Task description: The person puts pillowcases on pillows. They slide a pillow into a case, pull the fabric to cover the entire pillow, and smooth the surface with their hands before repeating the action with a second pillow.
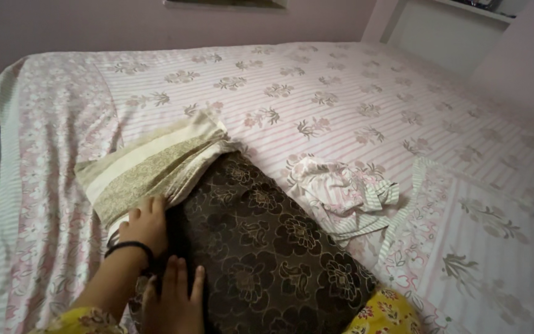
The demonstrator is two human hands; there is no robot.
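two hands [156,266] flat on brown cushion [267,247]

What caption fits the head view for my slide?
Both hands, left and right, press flat on a dark brown floral cushion beside a beige cover on a pink bed sheet.

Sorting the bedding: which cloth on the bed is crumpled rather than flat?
The small pink-and-white cloth right of the dark brown pillow; the beige cover lies flat.

Crumpled cloth [341,185] blocks beside the dark pillow [267,247]; bedsheet [341,80] beyond lies open.
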